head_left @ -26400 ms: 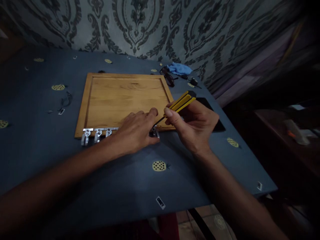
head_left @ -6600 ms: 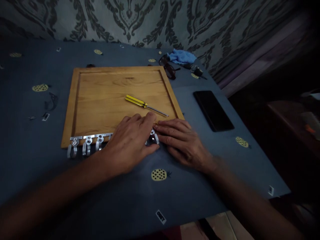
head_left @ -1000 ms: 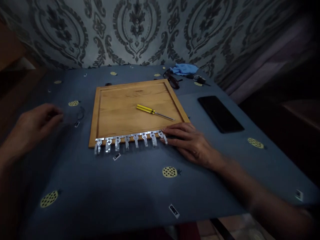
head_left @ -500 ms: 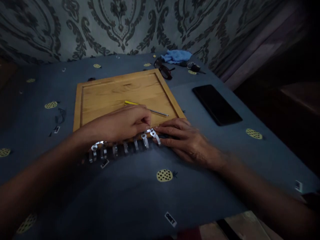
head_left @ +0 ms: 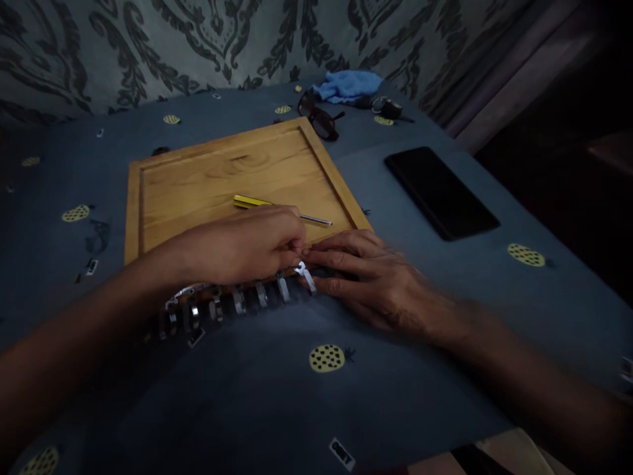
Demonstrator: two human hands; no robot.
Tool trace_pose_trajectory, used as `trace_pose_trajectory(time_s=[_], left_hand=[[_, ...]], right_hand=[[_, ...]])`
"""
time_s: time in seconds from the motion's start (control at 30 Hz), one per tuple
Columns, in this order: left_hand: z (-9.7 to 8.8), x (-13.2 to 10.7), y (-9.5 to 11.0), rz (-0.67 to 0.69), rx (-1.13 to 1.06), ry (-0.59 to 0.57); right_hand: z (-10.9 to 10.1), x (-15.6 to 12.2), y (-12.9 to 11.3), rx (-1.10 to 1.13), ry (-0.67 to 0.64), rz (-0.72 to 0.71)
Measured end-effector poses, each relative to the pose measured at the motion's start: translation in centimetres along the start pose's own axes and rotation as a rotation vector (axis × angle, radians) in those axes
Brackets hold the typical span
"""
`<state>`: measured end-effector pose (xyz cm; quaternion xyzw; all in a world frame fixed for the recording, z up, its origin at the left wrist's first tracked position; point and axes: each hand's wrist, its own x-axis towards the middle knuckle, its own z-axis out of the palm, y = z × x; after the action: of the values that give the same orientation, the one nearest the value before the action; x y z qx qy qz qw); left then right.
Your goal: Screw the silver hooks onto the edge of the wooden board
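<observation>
A rack of several shiny metal hooks (head_left: 307,278) lies along the near edge of a framed wooden board (head_left: 208,181). My left hand (head_left: 257,241) is closed over the rack's right part, thumb and fingertips pinched just above the last hook. Whatever sits in that pinch is too small or hidden to make out. My right hand (head_left: 370,277) grips the rack's right end, thumb on the near side and fingers on the far side. Behind my left hand, a screwdriver (head_left: 247,202) with a yellow handle rests on the board, its middle partly covered.
A black phone (head_left: 442,192) lies right of the board on the patterned blue cloth (head_left: 237,389). Sunglasses (head_left: 324,124), a blue rag (head_left: 347,86) and keys (head_left: 388,107) are at the back. A patterned curtain (head_left: 198,46) hangs behind the table.
The view has shifted slightly, and the board appears lower-left and turned a little. My left fingers now cover more of the hook near the right end. My right hand keeps its place on the rack.
</observation>
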<state>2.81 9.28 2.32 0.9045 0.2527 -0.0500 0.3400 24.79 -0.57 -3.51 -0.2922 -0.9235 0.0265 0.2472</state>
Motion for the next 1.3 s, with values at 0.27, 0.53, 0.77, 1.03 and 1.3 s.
trace_pose_trajectory(time_s=[0.27,0.53,0.77,1.03,1.3], left_hand=[[0.3,0.2,0.1,-0.022,0.025,0.010],[0.4,0.5,0.0,-0.004,0.019,0.019],[0.7,0.7,0.0,-0.021,0.025,0.036],[0.5,0.2,0.5,-0.020,0.009,0.049],[2.1,-3.5,1.9,-0.112,0.075,0.285]], right_hand=[[0.7,-0.5,0.4,0.021,0.041,-0.005],[0.8,-0.6,0.4,0.037,0.037,-0.001],[0.4,-0.2,0.1,0.006,0.017,-0.008],[0.0,-0.1,0.2,0.004,0.003,-0.026],[0.2,-0.2,0.3,0.006,0.019,-0.036]])
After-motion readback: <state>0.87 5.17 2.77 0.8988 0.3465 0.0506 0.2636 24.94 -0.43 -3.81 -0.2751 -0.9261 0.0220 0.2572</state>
